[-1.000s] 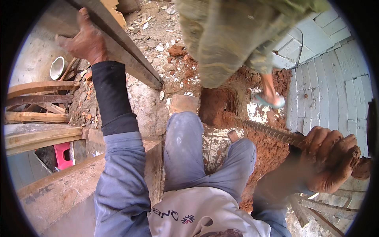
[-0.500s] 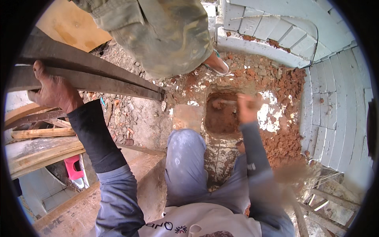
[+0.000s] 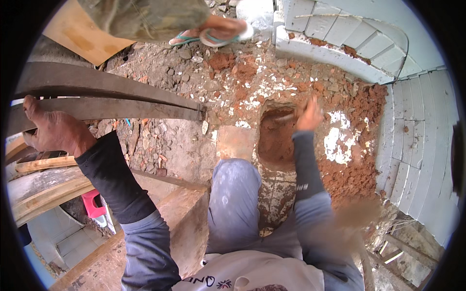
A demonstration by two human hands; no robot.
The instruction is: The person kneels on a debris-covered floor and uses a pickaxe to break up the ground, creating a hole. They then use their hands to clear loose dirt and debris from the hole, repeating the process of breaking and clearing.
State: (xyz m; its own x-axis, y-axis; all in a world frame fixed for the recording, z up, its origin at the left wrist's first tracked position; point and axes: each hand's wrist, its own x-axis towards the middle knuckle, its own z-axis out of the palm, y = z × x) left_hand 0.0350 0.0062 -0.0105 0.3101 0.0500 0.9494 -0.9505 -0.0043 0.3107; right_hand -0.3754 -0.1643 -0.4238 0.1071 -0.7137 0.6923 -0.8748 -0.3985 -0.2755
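Reddish-brown earth (image 3: 277,153) lines the rectangular hole (image 3: 263,138) where loosening soil seems in hand, the right hand (image 3: 309,118) apparently closed on a blurred slender bar (image 3: 286,118) there, the left hand (image 3: 59,131) spread against a dark wooden plank (image 3: 136,109), another stroke calling for steady aim.

The fingers (image 3: 314,108) of the right hand (image 3: 309,119) are blurred, and their grip cannot be told. A brown shape (image 3: 358,216) near the right sleeve (image 3: 307,165) is smeared. The dark planks (image 3: 111,88) are cropped by the left rim, the co-worker (image 3: 150,20) by the upper edge.
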